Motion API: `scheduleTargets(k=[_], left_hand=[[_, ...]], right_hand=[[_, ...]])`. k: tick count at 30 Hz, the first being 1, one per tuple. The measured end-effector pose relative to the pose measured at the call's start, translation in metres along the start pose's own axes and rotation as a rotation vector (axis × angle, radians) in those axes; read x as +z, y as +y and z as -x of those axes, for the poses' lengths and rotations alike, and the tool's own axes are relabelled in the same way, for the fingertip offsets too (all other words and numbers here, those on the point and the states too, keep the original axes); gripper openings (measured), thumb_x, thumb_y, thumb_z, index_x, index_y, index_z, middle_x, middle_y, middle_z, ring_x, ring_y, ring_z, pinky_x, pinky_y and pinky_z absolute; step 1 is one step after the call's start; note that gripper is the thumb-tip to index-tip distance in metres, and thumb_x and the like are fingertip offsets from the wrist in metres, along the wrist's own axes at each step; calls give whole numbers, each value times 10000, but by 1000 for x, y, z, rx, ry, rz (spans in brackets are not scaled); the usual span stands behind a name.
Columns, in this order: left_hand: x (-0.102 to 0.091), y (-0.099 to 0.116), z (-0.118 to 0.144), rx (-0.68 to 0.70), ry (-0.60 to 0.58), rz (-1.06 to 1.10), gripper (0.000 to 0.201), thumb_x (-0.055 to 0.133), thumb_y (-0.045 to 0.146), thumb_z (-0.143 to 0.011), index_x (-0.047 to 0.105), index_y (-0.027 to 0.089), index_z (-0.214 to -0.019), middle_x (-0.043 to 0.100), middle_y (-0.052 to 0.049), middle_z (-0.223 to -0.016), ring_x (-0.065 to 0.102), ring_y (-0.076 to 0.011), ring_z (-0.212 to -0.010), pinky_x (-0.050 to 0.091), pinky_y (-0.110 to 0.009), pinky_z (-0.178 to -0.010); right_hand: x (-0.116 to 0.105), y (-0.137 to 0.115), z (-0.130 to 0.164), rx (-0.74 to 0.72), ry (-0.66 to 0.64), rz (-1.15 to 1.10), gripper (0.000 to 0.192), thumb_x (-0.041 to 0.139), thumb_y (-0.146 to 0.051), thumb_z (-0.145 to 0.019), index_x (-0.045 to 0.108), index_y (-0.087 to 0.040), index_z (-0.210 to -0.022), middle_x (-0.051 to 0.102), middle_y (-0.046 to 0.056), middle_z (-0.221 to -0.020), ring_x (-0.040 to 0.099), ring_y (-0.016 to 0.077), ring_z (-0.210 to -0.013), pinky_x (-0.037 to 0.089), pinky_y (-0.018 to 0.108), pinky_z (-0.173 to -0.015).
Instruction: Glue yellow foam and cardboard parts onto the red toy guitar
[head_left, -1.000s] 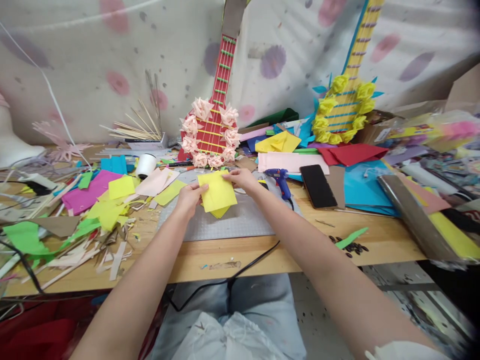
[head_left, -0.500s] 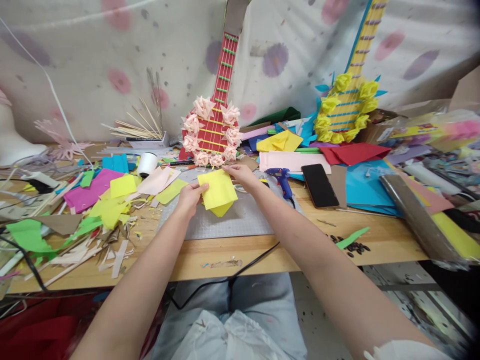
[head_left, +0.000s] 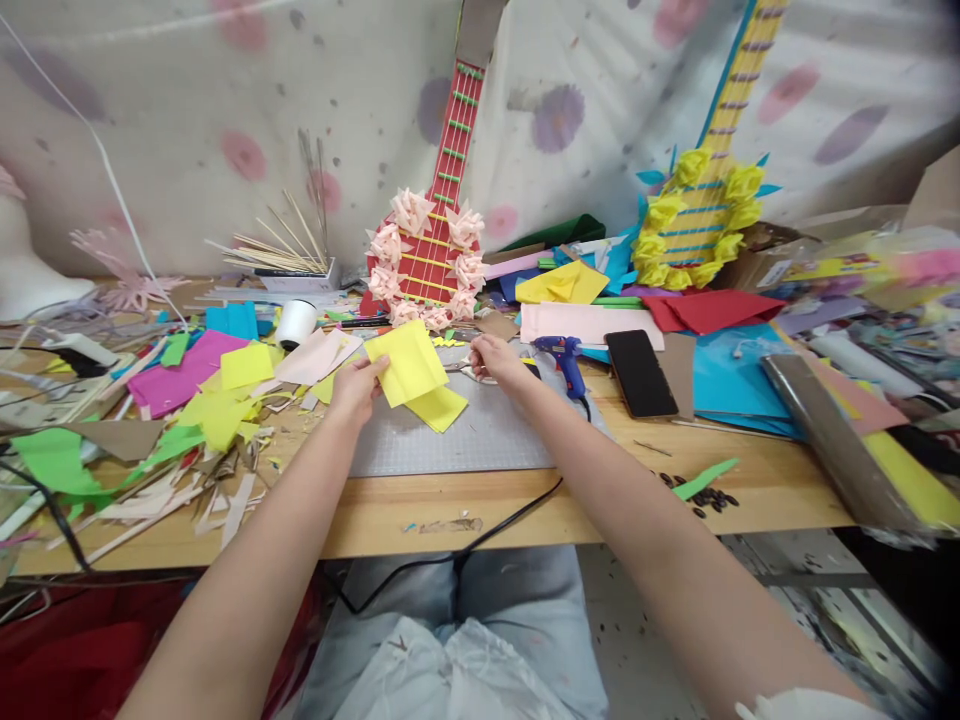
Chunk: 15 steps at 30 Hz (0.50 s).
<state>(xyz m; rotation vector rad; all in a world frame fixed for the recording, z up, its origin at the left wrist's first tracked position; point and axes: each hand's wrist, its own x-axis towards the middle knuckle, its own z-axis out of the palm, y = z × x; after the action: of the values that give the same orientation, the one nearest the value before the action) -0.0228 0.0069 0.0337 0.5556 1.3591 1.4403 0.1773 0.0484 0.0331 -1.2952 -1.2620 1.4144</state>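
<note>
Wooden table (head_left: pixel 525 505), grey cutting mat (head_left: pixel 480 440), black phone (head_left: pixel 638 372), blue glue gun (head_left: pixel 564 360), coloured paper scraps (head_left: pixel 187 400), perhaps seeds (head_left: pixel 709 497).

One head cam only, no 2nd view to overlap. It sat above the person's lap, faced fwd and down over both forearms, close to the wooden table (head_left: pixel 420 515), w/ the spotted backdrop cloth (head_left: pixel 187 120) beyond.

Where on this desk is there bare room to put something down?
The near part of the grey cutting mat below the yellow paper is bare. So is the wooden front edge between the mat and the green scrap, apart from the black cable. Left of the left hand, paper scraps crowd it; behind the phone, sheets pile up.
</note>
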Motion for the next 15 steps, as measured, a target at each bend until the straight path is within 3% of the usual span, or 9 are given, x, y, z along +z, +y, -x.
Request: scheduleTargets(k=[4, 10, 15], left_hand=[[-2, 6, -2, 1, 1, 25, 108, 602, 41, -718, 662, 115, -769, 682, -37, -670, 637, -110, -575, 540, -266, -687], [-5, 7, -5, 6, 14, 42, 106, 614, 43, -713, 663, 119, -768, 689, -45, -706, 644, -110, -578, 544, -275, -704], [-9, 6, -7, 1, 18, 48, 114, 632, 45, -702, 665, 120, -782, 696, -54, -733, 657, -115, -611, 541, -268, -723]], right_hand=[[-1, 3, 0, -18, -10, 133, 281, 447, -209, -897, 419, -179, -619, 417, -78, -405, 368, 38, -310, 305, 151, -319], [-6, 1, 2, 9, -115, 15, 166, 609, -109, -789, 493, -145, -676, 625, 5, -553, 603, 90, -488, 532, 214, -538], [-15, -1, 1, 6, -179, -22, 82, 614, -51, -758, 573, -118, -733, 685, 51, -660, 664, 107, -621, 560, 214, -654]])
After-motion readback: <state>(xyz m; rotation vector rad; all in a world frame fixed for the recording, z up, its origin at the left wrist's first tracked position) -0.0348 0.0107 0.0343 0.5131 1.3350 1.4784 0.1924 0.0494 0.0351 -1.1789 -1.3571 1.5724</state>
